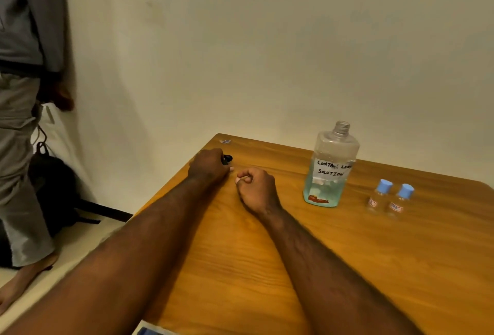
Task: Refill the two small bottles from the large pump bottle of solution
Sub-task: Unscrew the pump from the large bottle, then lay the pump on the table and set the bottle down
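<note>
Only properly readable thing here is the white label (331, 170) on the large bottle (337, 147), which stands on the table (401, 268) toward the far right. It's handwritten in black marker, two lines. The top one reads "CONTACT LEN", with the end curving round out of sight, and the bottom one says "SOLUTION". There's some red print low on the same bottle, way too smeary to read. The two small bottles (377, 199) just right of it each have a tiny red-bordered label, too small to make out. Same goes for the little sticker (225, 141) at the table's far left corner.
</note>
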